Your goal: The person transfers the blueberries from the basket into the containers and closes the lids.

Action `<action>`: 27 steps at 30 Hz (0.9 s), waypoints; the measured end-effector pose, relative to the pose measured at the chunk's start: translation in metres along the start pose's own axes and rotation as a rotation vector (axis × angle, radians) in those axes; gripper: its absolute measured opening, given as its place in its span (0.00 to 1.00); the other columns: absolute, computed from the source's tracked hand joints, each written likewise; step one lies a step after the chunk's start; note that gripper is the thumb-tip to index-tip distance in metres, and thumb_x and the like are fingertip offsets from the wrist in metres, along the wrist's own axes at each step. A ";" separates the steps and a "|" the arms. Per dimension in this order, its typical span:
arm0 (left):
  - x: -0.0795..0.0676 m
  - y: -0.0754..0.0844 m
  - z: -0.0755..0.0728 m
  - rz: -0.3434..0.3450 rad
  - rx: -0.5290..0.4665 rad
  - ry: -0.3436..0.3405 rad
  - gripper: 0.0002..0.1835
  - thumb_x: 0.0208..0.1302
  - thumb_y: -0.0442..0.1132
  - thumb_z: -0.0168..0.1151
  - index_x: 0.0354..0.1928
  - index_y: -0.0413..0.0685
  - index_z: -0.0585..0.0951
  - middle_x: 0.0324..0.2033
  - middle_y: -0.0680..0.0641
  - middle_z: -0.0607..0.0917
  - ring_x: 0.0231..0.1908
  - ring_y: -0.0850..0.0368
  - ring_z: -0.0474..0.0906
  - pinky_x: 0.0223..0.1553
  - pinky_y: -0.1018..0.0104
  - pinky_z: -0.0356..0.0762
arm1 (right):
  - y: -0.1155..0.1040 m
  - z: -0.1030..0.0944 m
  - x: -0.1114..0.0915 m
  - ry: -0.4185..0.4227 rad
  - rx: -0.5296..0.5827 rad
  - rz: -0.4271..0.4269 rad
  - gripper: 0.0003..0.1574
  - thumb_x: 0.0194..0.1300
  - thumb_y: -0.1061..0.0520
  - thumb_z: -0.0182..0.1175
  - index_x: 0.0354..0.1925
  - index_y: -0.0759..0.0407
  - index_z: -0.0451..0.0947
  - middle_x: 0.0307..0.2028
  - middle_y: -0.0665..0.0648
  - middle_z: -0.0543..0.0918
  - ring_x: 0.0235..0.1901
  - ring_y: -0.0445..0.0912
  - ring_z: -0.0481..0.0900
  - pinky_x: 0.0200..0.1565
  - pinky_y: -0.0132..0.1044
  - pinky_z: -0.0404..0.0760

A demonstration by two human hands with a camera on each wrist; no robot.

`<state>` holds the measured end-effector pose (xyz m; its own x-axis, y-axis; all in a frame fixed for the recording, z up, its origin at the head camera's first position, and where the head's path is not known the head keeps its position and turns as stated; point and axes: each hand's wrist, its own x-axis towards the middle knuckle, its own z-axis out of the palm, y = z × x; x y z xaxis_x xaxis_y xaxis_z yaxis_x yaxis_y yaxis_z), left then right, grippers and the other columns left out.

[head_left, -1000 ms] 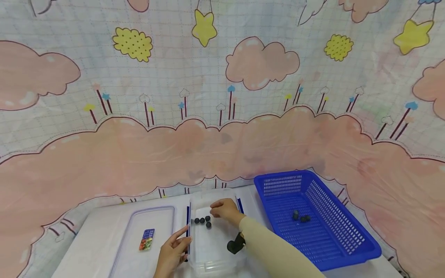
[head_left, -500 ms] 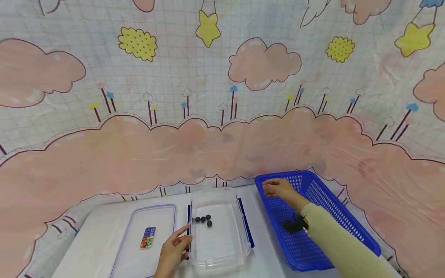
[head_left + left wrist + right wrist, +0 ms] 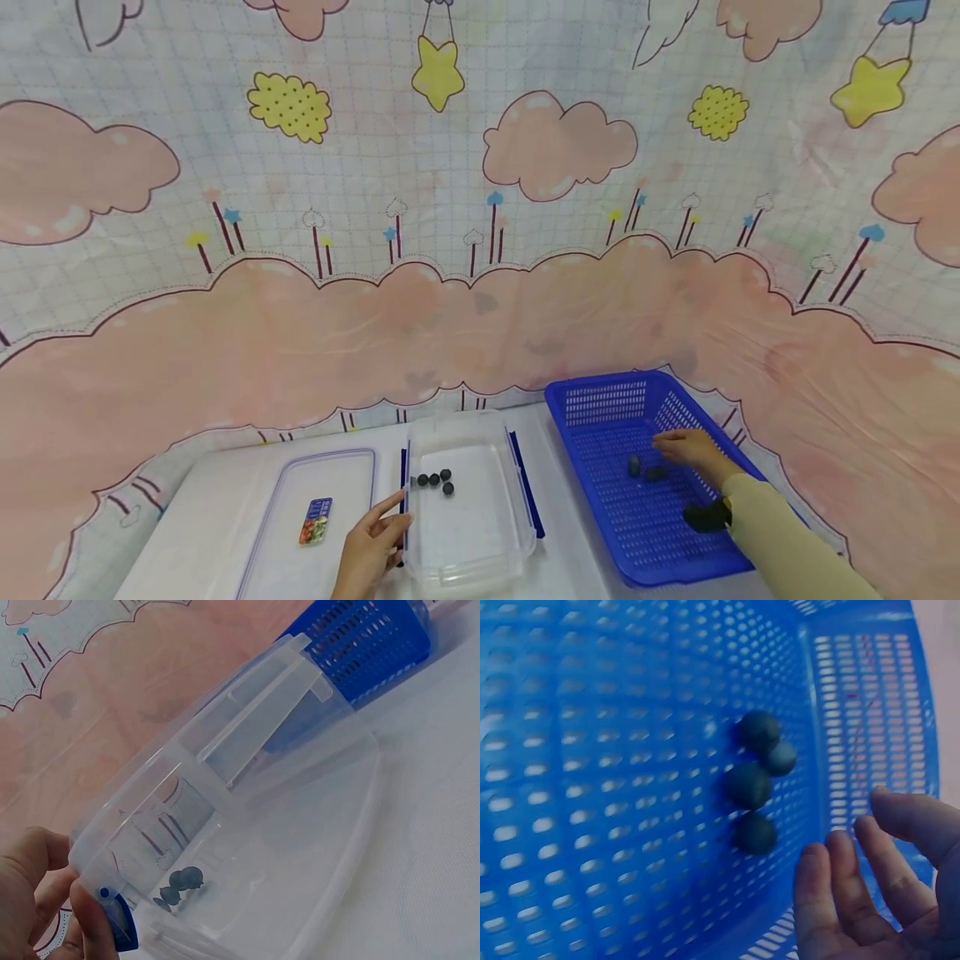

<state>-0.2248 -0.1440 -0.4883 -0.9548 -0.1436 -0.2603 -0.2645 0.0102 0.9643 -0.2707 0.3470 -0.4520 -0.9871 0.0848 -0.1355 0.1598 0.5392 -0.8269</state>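
A clear plastic box (image 3: 480, 533) with blue side latches holds several small dark round berries, like blueberries (image 3: 434, 479), near its left wall. My left hand (image 3: 371, 542) grips the box's left edge by a blue latch (image 3: 118, 922). My right hand (image 3: 693, 450) is inside the blue basket (image 3: 645, 542), above its floor. Its fingers are spread a little and hold nothing. Several more blueberries (image 3: 748, 785) lie together on the basket floor, just beyond the right fingertips and apart from them.
Left of the box lies a clear lid (image 3: 330, 452) with a purple-blue rim, with a small printed fruit label (image 3: 315, 521) on it. The white table (image 3: 187, 517) backs onto a patterned cloth (image 3: 420, 325). The basket's raised mesh walls surround the right hand.
My right hand has left the box, moved right across the basket's rim, and come down beside the berries there. The left hand stays at the box edge. The berries in the box look unmoved.
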 end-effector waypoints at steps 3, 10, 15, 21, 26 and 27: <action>0.000 -0.001 -0.001 -0.009 0.007 0.006 0.28 0.64 0.38 0.66 0.66 0.44 0.74 0.29 0.54 0.82 0.28 0.59 0.72 0.24 0.70 0.78 | 0.006 0.001 0.000 -0.009 -0.009 0.039 0.23 0.72 0.62 0.52 0.55 0.83 0.71 0.53 0.78 0.77 0.55 0.67 0.77 0.56 0.55 0.77; 0.000 0.000 -0.001 -0.006 -0.003 0.005 0.27 0.64 0.37 0.66 0.65 0.43 0.74 0.29 0.54 0.82 0.27 0.59 0.72 0.23 0.71 0.76 | 0.007 0.005 0.000 -0.026 -0.042 0.094 0.23 0.66 0.65 0.59 0.51 0.85 0.72 0.49 0.78 0.79 0.50 0.68 0.79 0.51 0.54 0.81; 0.000 -0.002 0.001 -0.001 0.001 -0.005 0.26 0.64 0.37 0.66 0.65 0.44 0.75 0.29 0.55 0.83 0.27 0.60 0.73 0.23 0.71 0.76 | 0.010 0.008 -0.001 -0.002 -0.047 0.151 0.21 0.63 0.66 0.61 0.48 0.85 0.74 0.45 0.76 0.81 0.47 0.67 0.81 0.49 0.53 0.82; -0.001 -0.002 0.001 0.012 -0.013 -0.018 0.27 0.65 0.37 0.66 0.65 0.43 0.74 0.28 0.55 0.82 0.27 0.61 0.72 0.23 0.72 0.76 | 0.013 0.010 0.001 0.026 0.014 0.186 0.20 0.62 0.69 0.61 0.48 0.86 0.73 0.43 0.75 0.82 0.45 0.64 0.82 0.49 0.52 0.82; -0.001 0.000 0.000 0.015 -0.011 -0.015 0.27 0.65 0.37 0.66 0.66 0.42 0.74 0.28 0.55 0.82 0.27 0.61 0.72 0.23 0.72 0.76 | 0.015 0.012 0.003 0.026 0.042 0.181 0.20 0.61 0.71 0.62 0.48 0.87 0.73 0.43 0.75 0.82 0.43 0.61 0.83 0.48 0.51 0.83; -0.001 0.000 0.000 0.013 -0.009 -0.011 0.27 0.65 0.37 0.66 0.65 0.42 0.74 0.28 0.55 0.82 0.27 0.60 0.72 0.23 0.72 0.76 | 0.015 0.012 0.004 0.026 0.046 0.182 0.20 0.61 0.71 0.62 0.48 0.87 0.74 0.43 0.75 0.82 0.43 0.61 0.83 0.48 0.51 0.83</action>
<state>-0.2235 -0.1440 -0.4879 -0.9596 -0.1330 -0.2478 -0.2505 0.0035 0.9681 -0.2720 0.3451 -0.4712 -0.9416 0.1990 -0.2715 0.3350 0.4738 -0.8144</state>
